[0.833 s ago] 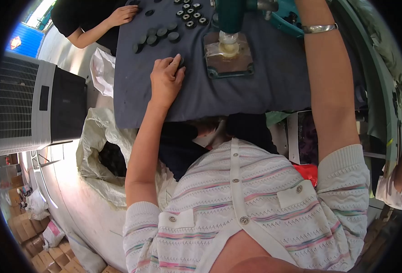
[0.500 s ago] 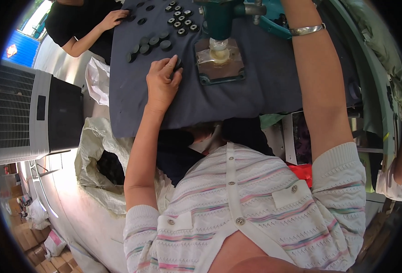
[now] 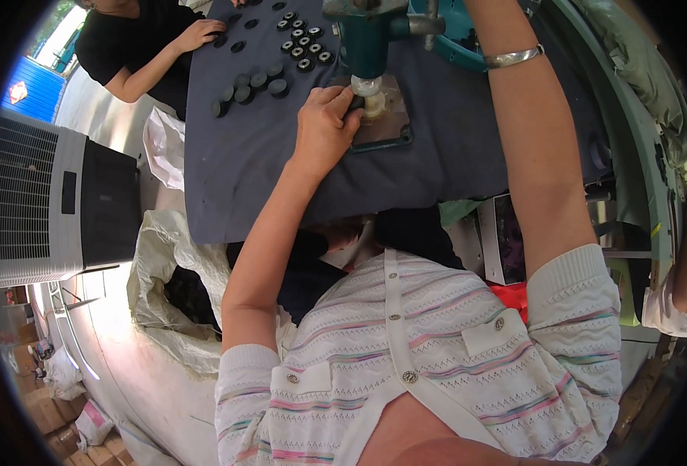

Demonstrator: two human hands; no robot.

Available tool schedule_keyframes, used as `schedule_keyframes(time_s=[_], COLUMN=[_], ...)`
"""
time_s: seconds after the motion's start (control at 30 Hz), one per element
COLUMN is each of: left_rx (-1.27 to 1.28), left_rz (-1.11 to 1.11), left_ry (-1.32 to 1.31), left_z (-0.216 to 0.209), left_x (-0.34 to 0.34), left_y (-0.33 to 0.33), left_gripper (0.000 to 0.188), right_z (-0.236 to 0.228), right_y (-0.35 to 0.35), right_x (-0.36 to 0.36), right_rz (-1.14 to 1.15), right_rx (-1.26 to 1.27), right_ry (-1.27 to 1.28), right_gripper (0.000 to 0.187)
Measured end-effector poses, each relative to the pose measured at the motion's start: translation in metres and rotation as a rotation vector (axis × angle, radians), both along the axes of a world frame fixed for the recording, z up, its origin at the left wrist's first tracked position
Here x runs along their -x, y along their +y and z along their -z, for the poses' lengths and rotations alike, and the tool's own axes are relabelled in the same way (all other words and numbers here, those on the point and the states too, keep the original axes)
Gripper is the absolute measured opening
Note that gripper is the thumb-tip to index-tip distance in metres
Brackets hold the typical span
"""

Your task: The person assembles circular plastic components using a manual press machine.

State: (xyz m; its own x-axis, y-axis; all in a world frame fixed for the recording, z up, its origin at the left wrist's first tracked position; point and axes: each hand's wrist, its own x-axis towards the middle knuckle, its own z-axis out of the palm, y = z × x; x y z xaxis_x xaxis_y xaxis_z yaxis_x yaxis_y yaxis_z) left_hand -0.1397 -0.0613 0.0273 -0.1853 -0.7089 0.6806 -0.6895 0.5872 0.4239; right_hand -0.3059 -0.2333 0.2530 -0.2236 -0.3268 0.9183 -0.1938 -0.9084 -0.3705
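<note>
My left hand (image 3: 326, 128) is closed on a small black round part (image 3: 356, 102), pinched between thumb and fingers. It holds the part at the pale round seat (image 3: 375, 106) under the ram of a dark green bench press (image 3: 363, 46). The press stands on a square base plate (image 3: 394, 133). My right forearm (image 3: 536, 132), with a silver bracelet, reaches up past the press; the hand itself is beyond the top edge. Left of the press lie several plain black round parts (image 3: 278, 88). Farther back are several black parts with light metal centres (image 3: 304, 65).
A teal basin (image 3: 456, 53) sits right of the press. At the far left corner another person's hand (image 3: 202, 34) rests by black parts on the grey table cloth (image 3: 238, 167). An open white sack (image 3: 151, 264) stands left of my legs, beside a large grey ventilated unit (image 3: 29, 194).
My left hand has moved right from the table to the press seat, carrying the black round part. My right arm is still raised, shifted slightly left in the picture.
</note>
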Motion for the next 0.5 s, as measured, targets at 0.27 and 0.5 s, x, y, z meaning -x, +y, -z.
schedule_keyframes(time_s=[0.27, 0.5], left_rx=[-0.109, -0.172], left_rz=[-0.034, -0.022], left_ry=[0.115, 0.187], left_z=[0.008, 0.005], left_x=[0.007, 0.011], left_y=[-0.008, -0.010], left_gripper=[0.059, 0.074], right_z=[-0.001, -0.001], right_y=[0.006, 0.005], right_x=[-0.003, -0.001], right_rz=[-0.028, -0.047], right_rx=[-0.025, -0.010], right_ry=[-0.018, -0.002], right_gripper=[0.029, 0.026])
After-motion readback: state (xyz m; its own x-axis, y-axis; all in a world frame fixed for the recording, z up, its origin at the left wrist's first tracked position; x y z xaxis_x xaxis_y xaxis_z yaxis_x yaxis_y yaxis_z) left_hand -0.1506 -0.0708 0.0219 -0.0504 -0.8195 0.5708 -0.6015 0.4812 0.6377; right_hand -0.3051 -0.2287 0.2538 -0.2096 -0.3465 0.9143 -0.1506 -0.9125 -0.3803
